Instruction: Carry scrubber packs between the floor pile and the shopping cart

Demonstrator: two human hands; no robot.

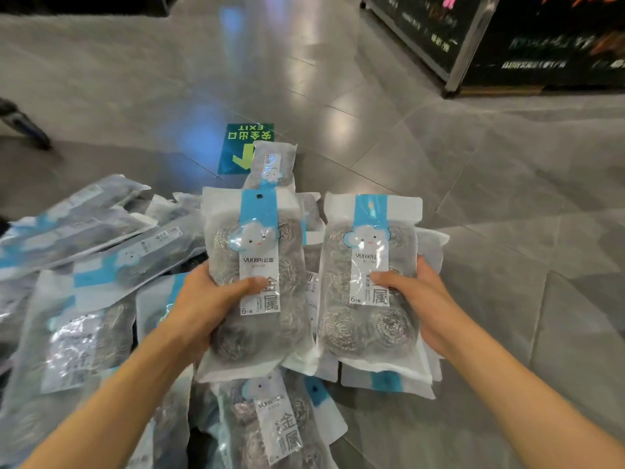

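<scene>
My left hand (pixel 206 306) grips a clear packet of steel wool scourers (pixel 250 252) with a blue strip and a cloud picture, thumb across its front label. My right hand (pixel 422 299) grips a second, matching scourer packet (pixel 365 333), thumb on its white label, with more packets stacked behind it. Both packets are held upright, side by side, above a heap of the same packets on the floor.
Several more scourer packets (pixel 88 238) lie spread over the grey tiled floor (pixel 507 198) to the left and below. A green exit floor sticker (pixel 240 147) lies ahead. A dark display stand (pixel 507 38) is at the upper right.
</scene>
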